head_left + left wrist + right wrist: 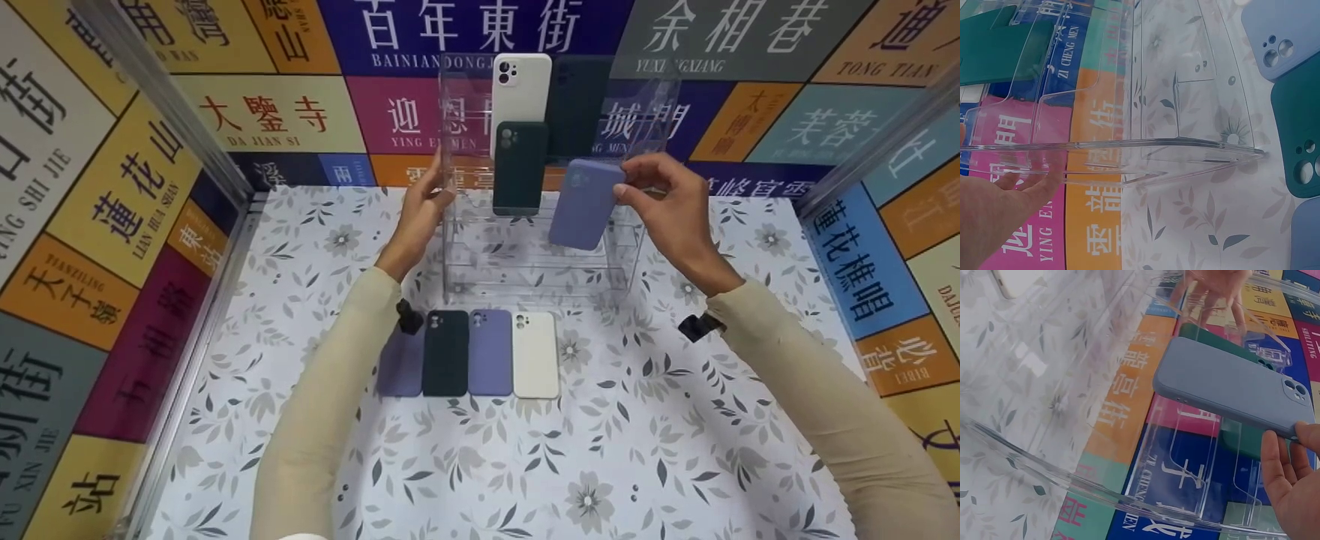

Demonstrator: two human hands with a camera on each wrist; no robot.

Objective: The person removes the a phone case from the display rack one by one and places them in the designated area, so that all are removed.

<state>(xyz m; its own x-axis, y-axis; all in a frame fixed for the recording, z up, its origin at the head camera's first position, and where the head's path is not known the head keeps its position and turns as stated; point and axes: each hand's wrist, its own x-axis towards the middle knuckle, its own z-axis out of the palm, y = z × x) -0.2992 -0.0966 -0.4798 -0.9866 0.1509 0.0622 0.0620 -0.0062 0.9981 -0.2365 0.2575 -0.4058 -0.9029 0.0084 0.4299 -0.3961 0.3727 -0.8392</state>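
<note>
My right hand (670,214) pinches a purple phone case (586,204) by its upper right corner, between thumb and fingers. The case hangs tilted in front of a clear acrylic display rack (536,266), its camera cutouts at the top. At the rack's left side, my left hand (421,210) holds the clear side panel, with fingers (1044,185) partly seen through it. A white phone case (521,90) stands on the rack, a dark green case (519,169) stands lower in front of it, and another dark green case (577,109) is farther back.
In a row before the rack lie a purple case (401,367) partly behind my left sleeve, a dark green case (446,352), a purple case (490,352) and a white case (535,356). Lettered panels (277,112) wall in the floral-patterned table (600,450).
</note>
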